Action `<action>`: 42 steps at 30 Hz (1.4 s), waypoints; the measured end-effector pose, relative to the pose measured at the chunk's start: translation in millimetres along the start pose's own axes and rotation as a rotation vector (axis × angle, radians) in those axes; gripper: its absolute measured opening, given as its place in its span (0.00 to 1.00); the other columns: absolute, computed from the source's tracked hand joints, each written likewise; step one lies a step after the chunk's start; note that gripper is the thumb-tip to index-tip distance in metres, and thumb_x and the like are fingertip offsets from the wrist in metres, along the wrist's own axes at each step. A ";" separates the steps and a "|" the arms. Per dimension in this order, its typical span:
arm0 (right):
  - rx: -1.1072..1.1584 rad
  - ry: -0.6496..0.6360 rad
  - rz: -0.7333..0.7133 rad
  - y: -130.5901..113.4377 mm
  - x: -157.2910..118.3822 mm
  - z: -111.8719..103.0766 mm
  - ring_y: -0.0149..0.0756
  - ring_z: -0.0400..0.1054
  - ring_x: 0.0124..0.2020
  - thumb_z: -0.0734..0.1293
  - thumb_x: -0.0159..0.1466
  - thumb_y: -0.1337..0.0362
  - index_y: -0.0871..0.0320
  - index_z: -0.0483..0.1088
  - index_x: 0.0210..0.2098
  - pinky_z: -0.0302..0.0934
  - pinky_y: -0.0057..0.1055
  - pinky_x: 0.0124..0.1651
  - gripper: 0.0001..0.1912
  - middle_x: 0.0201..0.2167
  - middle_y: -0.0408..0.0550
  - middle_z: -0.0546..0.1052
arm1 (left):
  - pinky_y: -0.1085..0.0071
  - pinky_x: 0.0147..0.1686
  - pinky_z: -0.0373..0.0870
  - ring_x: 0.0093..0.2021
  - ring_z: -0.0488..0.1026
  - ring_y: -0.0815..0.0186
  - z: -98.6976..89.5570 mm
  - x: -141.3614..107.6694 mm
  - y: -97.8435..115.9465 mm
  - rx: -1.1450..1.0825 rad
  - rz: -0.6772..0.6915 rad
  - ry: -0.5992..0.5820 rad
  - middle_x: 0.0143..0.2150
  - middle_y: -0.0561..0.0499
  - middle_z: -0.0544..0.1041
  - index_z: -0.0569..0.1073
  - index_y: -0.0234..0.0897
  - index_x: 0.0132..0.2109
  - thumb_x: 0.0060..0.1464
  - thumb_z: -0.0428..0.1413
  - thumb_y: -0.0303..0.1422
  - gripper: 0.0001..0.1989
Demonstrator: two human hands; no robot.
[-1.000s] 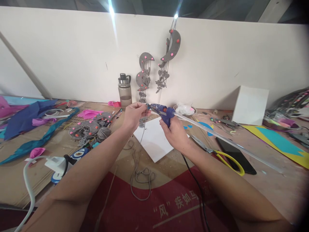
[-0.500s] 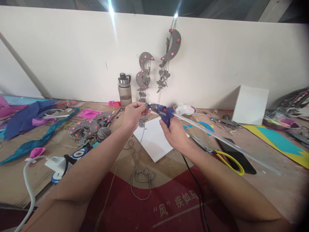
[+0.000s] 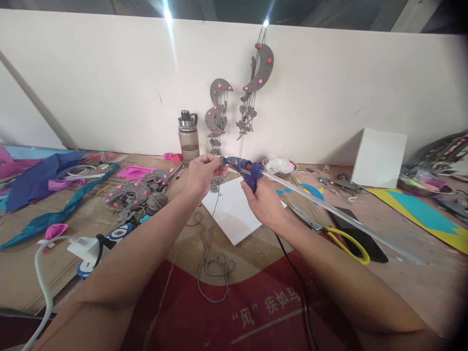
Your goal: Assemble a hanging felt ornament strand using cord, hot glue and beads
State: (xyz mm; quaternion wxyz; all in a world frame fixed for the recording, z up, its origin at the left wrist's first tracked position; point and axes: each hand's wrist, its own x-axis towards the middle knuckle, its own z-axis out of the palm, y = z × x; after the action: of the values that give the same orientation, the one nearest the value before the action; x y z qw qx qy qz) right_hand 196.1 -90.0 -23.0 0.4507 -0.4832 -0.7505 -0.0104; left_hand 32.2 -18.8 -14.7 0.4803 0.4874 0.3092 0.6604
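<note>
In my right hand [image 3: 266,202] is a blue hot glue gun [image 3: 250,170], with a long clear glue stick [image 3: 329,209] running out of its back to the right. Its nozzle meets the fingertips of my left hand [image 3: 204,173], which is closed in a pinch. Grey cord [image 3: 215,202] hangs down from that pinch and lies in loose loops on the cardboard below. A small bluish bit shows at the fingertips, too small to name. Beneath both hands lies a white board [image 3: 234,219], turned cornerwise.
Scissors with yellow handles [image 3: 347,241] rest on a black phone [image 3: 360,239] at right. A bottle [image 3: 188,139] stands by the wall. Grey moon hangings [image 3: 265,68] hang there. At left are a grey decorated heap [image 3: 141,192] and a white power plug [image 3: 86,248].
</note>
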 end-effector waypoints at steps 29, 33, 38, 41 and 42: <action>-0.247 -0.650 0.622 65.2 20.2 -2.4 0.38 0.71 0.31 0.57 0.64 0.51 0.62 0.73 0.33 0.58 0.28 0.33 0.22 0.30 0.55 0.78 | 0.74 0.31 0.64 0.29 0.68 0.70 -4.3 -1.5 4.9 0.499 0.311 0.042 0.30 0.51 0.75 0.77 0.36 0.31 0.47 0.60 0.33 0.05; -0.503 -0.569 0.476 73.8 12.3 0.7 0.49 0.72 0.35 0.59 0.62 0.48 0.63 0.72 0.30 0.60 0.37 0.37 0.24 0.32 0.64 0.77 | 0.74 0.31 0.62 0.28 0.67 0.71 3.2 -11.4 11.6 0.564 0.368 -0.025 0.31 0.51 0.75 0.77 0.36 0.31 0.49 0.58 0.33 0.05; -0.373 -0.267 0.306 55.3 10.3 -1.6 0.45 0.70 0.34 0.61 0.62 0.57 0.60 0.67 0.29 0.60 0.39 0.39 0.13 0.31 0.58 0.75 | 0.74 0.30 0.63 0.28 0.67 0.70 11.4 -19.5 16.9 0.494 0.308 -0.062 0.28 0.51 0.75 0.77 0.36 0.31 0.48 0.59 0.32 0.05; 0.102 -0.088 0.255 32.5 12.5 -1.1 0.36 0.68 0.32 0.59 0.63 0.59 0.56 0.62 0.33 0.61 0.34 0.38 0.07 0.29 0.46 0.73 | 0.74 0.32 0.64 0.29 0.69 0.69 13.6 -21.8 16.1 0.465 0.267 -0.080 0.31 0.50 0.77 0.77 0.36 0.34 0.48 0.59 0.31 0.06; 0.294 -0.087 0.279 24.4 12.8 -0.2 0.34 0.69 0.32 0.60 0.62 0.58 0.55 0.60 0.34 0.61 0.33 0.38 0.08 0.29 0.44 0.72 | 0.73 0.32 0.65 0.30 0.70 0.69 14.2 -22.5 15.4 0.475 0.265 -0.088 0.32 0.50 0.77 0.77 0.36 0.35 0.48 0.59 0.31 0.06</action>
State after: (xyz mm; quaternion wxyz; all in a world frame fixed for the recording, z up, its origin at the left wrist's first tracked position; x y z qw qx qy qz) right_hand 212.6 -67.9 -24.4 0.4806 -0.5116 -0.6884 0.1828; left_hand 41.9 -46.1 -4.2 0.2750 0.6508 0.3679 0.6045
